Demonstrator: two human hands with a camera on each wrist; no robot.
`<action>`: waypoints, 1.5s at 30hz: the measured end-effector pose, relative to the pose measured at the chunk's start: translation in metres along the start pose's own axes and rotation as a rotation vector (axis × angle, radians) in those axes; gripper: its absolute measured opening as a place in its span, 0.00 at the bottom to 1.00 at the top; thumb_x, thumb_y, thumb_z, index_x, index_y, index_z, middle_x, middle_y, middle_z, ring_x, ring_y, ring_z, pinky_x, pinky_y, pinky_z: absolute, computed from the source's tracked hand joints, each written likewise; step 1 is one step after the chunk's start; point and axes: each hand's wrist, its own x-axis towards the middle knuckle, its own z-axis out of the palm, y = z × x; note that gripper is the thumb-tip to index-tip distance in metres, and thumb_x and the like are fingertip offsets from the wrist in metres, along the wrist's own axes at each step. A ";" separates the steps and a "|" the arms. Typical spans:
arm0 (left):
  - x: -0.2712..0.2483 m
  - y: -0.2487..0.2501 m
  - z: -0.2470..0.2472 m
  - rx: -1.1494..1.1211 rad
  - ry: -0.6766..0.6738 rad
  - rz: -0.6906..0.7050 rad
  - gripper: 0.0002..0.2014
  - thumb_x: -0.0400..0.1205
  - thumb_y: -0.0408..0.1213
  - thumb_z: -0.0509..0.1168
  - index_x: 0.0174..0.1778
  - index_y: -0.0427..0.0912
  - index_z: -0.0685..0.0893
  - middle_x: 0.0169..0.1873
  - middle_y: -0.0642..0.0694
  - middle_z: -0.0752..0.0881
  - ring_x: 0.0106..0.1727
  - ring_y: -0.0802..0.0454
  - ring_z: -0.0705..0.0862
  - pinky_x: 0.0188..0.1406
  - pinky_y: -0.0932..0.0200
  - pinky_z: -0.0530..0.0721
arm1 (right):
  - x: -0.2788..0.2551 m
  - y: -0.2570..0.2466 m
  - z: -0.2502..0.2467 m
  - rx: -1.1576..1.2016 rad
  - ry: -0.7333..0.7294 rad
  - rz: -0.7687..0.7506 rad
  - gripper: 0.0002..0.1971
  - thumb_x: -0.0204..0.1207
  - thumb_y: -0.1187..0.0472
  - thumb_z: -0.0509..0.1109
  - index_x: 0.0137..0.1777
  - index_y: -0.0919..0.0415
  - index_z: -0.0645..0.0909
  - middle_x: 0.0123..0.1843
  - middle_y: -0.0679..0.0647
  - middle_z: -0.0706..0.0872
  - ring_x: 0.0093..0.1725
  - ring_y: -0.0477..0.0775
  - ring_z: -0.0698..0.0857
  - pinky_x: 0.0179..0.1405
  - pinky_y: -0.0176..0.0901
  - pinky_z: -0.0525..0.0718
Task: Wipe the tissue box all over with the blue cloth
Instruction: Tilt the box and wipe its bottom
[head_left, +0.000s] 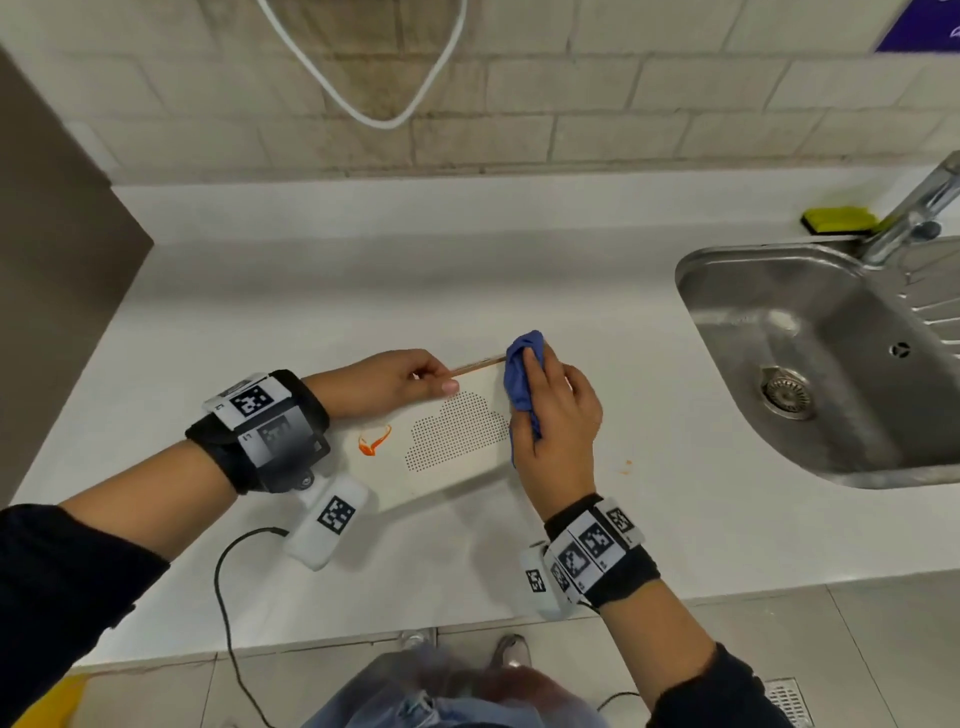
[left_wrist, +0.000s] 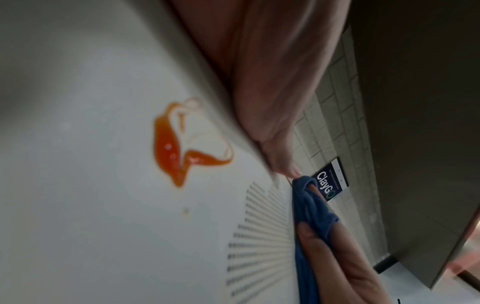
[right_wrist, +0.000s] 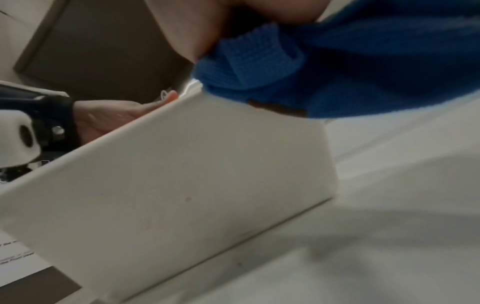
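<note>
A white tissue box (head_left: 441, 467) with a dotted cloud pattern lies on the white counter, its wooden edge (head_left: 475, 365) at the far side. An orange smear (head_left: 374, 441) marks its face near the left end, large in the left wrist view as the orange smear (left_wrist: 179, 144). My left hand (head_left: 395, 384) grips the box's far left edge, thumb on the face. My right hand (head_left: 556, 410) holds the bunched blue cloth (head_left: 522, 374) against the box's right end. In the right wrist view the blue cloth (right_wrist: 350, 61) sits on the box's (right_wrist: 182, 185) upper corner.
A steel sink (head_left: 810, 364) with a tap (head_left: 919, 208) lies to the right, a yellow sponge (head_left: 839, 219) behind it. A small orange spot (head_left: 626, 467) marks the counter right of the box. A black cable (head_left: 223, 582) trails off the front edge. A brown panel (head_left: 52, 260) bounds the left.
</note>
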 end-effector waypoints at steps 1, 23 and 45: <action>0.001 0.000 -0.002 0.006 0.017 -0.003 0.14 0.79 0.53 0.62 0.52 0.49 0.80 0.46 0.55 0.84 0.48 0.59 0.80 0.45 0.65 0.75 | 0.002 -0.002 0.002 -0.033 0.011 -0.009 0.25 0.72 0.64 0.56 0.71 0.59 0.72 0.73 0.57 0.77 0.56 0.58 0.76 0.59 0.52 0.76; -0.005 0.012 0.017 0.167 0.213 -0.028 0.28 0.67 0.69 0.59 0.52 0.50 0.82 0.45 0.50 0.85 0.51 0.48 0.82 0.57 0.45 0.74 | -0.001 0.032 -0.091 0.481 0.152 0.363 0.13 0.72 0.66 0.54 0.52 0.52 0.74 0.53 0.51 0.81 0.53 0.44 0.82 0.56 0.41 0.80; -0.029 -0.052 0.025 0.432 0.127 0.045 0.66 0.47 0.79 0.65 0.78 0.60 0.41 0.83 0.41 0.45 0.83 0.44 0.44 0.77 0.32 0.33 | -0.046 0.038 -0.056 0.805 0.198 0.826 0.08 0.76 0.59 0.63 0.39 0.51 0.82 0.39 0.57 0.82 0.43 0.58 0.79 0.49 0.55 0.76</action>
